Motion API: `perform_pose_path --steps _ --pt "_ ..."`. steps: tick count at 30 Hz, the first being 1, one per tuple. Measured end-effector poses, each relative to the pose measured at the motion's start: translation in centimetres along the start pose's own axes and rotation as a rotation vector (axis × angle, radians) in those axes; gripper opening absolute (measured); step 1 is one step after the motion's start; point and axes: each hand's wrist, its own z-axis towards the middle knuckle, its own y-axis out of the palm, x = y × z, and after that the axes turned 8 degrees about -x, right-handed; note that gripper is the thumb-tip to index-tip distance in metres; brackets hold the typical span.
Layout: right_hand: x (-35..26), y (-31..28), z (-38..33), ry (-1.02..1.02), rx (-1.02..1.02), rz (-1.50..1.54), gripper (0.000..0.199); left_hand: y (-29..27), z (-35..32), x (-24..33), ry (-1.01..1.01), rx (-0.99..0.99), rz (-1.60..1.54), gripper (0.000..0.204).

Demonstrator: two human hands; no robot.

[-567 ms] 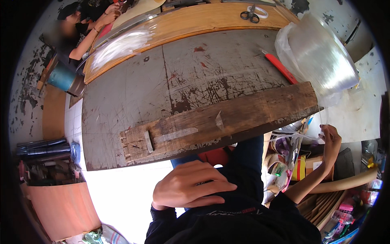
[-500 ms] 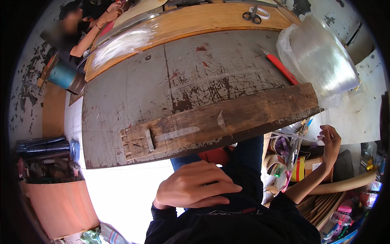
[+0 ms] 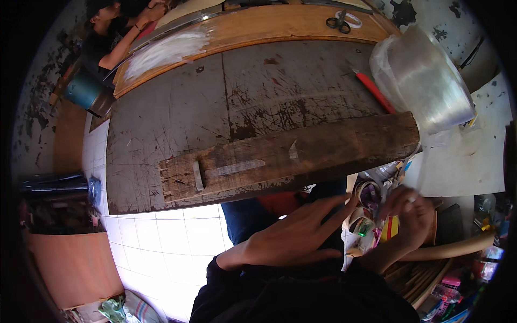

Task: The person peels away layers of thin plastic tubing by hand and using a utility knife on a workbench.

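My left hand [image 3: 299, 231] reaches rightward over my lap, fingers stretched out and holding nothing. Just right of it, below the table edge, my right hand [image 3: 410, 215] is curled and partly blurred. It seems to pinch a clear plastic strip [image 3: 424, 156] that hangs from the big roll of clear plastic [image 3: 436, 86]. Before me a worn wooden plank [image 3: 334, 142] lies along the table's near edge, a small upright piece [image 3: 198, 176] fixed near its left end. Behind its right end lies a red-handled cutter [image 3: 376, 92].
The scratched grey table [image 3: 167, 113] is backed by a wooden board [image 3: 258, 24] bearing a pile of whitish strips [image 3: 167, 51], black scissors [image 3: 338, 22] and a white ring [image 3: 354, 20]. Another person [image 3: 110, 40] works at far left. Cluttered goods [image 3: 371, 196] stand below right.
My left hand has moved right and its fingers have stretched out. My right hand has come in leftward and down, toward the left one. The view has shifted slightly.
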Motion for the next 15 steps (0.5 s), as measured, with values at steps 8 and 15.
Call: perform_pose_path --steps 8,15 --pt "-0.5 5.0 5.2 -0.298 -0.181 -0.163 0.028 0.7 -2.5 0.0 -0.171 0.308 -0.476 0.042" --pt "0.4 -0.9 6.8 -0.152 0.211 -0.392 0.04 -2.9 -8.1 0.7 -0.311 0.441 -0.088 0.006"
